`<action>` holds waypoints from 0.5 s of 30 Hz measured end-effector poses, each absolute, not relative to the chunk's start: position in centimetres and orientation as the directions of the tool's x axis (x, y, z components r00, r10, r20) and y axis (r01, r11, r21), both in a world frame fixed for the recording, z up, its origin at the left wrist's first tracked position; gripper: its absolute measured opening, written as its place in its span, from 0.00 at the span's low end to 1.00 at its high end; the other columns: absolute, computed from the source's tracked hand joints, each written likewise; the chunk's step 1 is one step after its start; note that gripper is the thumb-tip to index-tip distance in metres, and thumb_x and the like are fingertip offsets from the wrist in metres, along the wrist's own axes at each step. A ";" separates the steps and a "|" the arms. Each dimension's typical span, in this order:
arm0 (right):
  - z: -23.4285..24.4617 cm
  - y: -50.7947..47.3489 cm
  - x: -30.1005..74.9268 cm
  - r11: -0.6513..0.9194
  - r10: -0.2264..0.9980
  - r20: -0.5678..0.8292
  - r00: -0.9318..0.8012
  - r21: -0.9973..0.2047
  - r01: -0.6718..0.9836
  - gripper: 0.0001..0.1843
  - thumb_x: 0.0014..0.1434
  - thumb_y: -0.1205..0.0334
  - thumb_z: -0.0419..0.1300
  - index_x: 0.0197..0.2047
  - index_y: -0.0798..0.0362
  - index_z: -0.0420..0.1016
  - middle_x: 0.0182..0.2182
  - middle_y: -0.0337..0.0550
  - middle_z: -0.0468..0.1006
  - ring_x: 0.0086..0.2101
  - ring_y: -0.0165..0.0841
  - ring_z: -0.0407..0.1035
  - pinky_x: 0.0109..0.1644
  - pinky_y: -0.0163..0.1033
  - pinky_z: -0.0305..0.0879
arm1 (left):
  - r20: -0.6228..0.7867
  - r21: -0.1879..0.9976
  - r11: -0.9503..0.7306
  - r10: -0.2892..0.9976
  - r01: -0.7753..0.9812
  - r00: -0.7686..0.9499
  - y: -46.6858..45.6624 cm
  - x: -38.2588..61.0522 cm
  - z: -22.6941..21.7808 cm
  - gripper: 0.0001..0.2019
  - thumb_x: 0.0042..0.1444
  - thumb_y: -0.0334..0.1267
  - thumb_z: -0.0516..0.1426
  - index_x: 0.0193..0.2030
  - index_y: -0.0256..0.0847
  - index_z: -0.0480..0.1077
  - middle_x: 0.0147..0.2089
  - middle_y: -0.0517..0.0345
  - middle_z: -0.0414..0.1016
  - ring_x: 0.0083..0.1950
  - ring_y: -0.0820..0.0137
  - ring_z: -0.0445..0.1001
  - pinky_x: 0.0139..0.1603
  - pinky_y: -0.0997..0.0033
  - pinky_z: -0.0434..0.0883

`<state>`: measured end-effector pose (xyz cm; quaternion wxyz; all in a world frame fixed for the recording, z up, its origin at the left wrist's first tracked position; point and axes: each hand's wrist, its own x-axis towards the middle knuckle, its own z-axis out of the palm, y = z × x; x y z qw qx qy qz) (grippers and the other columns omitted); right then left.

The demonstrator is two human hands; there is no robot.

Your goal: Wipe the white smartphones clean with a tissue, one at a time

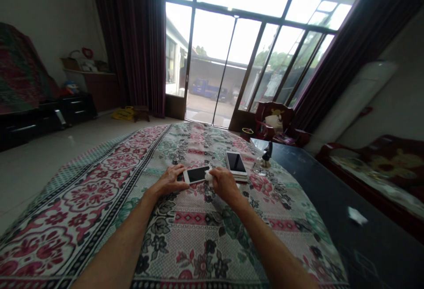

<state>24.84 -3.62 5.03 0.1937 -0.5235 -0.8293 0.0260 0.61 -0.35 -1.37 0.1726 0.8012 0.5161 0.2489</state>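
While the left hand [168, 181] clamps a white smartphone [197, 174], fingers curled over its end, the right hand [225, 184] pinches a tissue [208, 178] against it! Another phone [236, 163] sits just beside.

No text, label, brand or number can be read anywhere. The near phone [196, 174] and the far phone [236, 163] both show dark, blank screens with no readable marks. The yellow bag [123, 113] on the floor and the blue truck [209, 89] outside are too small and blurred to tell whether they carry any lettering.
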 end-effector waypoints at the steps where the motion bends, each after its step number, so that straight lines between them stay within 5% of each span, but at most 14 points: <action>1: 5.2 -3.0 24.7 0.426 0.887 0.303 -0.350 -0.239 0.873 0.16 0.56 0.75 0.53 0.41 0.55 0.79 0.40 0.48 0.78 0.42 0.35 0.69 0.48 0.34 0.59 | 0.222 0.527 -0.409 0.912 0.745 0.344 -0.3 0.6 -1.4 0.32 0.46 0.49 0.63 0.59 0.40 0.69 0.64 0.47 0.65 0.65 0.52 0.61 0.66 0.57 0.57; 7: 3.6 0.3 23.3 0.338 0.915 0.307 -0.262 -0.232 0.912 0.16 0.59 0.74 0.52 0.45 0.54 0.77 0.43 0.49 0.78 0.45 0.36 0.68 0.49 0.35 0.59 | 0.230 0.504 -0.408 0.913 0.761 0.337 -0.6 0.7 -1.1 0.31 0.46 0.47 0.63 0.59 0.40 0.69 0.64 0.49 0.65 0.65 0.53 0.61 0.66 0.60 0.57; 15: 0.8 -0.2 23.2 0.501 0.837 0.370 -0.404 -0.220 0.837 0.16 0.62 0.71 0.53 0.49 0.52 0.77 0.49 0.44 0.77 0.49 0.38 0.65 0.55 0.37 0.58 | 0.208 0.522 -0.384 0.923 0.761 0.323 -0.8 0.9 -0.9 0.33 0.46 0.48 0.64 0.59 0.40 0.69 0.64 0.48 0.65 0.66 0.52 0.60 0.66 0.60 0.57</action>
